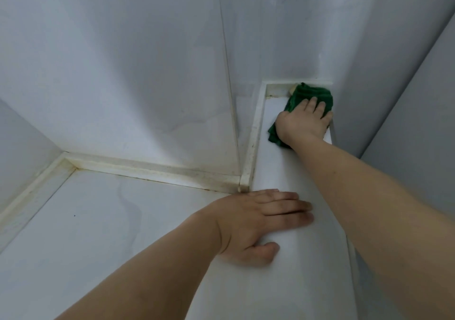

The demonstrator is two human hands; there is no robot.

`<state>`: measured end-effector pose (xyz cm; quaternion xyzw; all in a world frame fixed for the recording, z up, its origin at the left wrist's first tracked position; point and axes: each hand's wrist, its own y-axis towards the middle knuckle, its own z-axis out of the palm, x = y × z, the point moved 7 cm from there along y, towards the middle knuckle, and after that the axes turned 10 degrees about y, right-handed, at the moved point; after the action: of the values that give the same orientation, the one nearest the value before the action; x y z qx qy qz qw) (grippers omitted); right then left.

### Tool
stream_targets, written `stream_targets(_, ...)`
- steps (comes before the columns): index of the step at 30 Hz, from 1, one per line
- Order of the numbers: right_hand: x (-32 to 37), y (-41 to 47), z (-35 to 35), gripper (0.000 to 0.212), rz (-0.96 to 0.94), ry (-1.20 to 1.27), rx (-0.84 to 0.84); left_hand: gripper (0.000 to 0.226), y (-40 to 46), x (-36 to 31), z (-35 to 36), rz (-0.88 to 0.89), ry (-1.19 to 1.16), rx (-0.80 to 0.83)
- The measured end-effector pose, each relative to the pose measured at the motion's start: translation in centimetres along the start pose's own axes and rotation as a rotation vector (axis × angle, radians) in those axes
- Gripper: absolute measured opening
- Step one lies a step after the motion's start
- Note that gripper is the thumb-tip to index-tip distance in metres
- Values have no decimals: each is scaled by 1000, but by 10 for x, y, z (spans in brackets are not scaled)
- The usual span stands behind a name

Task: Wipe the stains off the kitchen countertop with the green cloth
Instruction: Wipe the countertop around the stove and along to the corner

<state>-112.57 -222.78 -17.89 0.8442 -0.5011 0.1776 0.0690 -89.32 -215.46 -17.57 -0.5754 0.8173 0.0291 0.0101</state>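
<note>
So the right hand [302, 122] is way out at the far end of a narrow strip of the white counter [123, 233], palm down on the green cloth [307, 94]. Fingers are laid out pretty much straight over the cloth, pressing it flat, not balled up around it. The cloth is bunched into the far corner of that strip, right where the back trim [278, 87] meets the wall on the right, and a bit of it pokes out under the wrist on the near left side too. There's a small pale lump just touching the cloth's far left edge, can't tell what it is.

The left hand [258, 223] is much nearer, flat on the counter with fingers straight and together, pointing right, thumb tucked along the near side. It holds nothing, just rests there.

The counter wraps around a jutting bit of grey wall [138, 73], and a raised cream trim runs along the base of it. That trim looks grubby, with yellow-brown marks in the left corner [70, 166] and specks along the joint line. One tiny dark speck [74, 215] sits on the wide part of the counter, well left of the left hand.
</note>
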Motion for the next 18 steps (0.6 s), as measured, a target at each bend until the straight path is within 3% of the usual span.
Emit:
stream_targets(8, 6, 8, -1, 68, -199, -39, 52, 68, 0, -1, -1, -6, -9, -9)
stream_targets(14, 21, 2, -4, 60, -548, -63, 121, 68, 0, -2, -1, -3, -14, -2)
stream_targets(18, 25, 1, -3, 59, -637, -104, 183, 67, 0, -1, -2, 2, -2, -5)
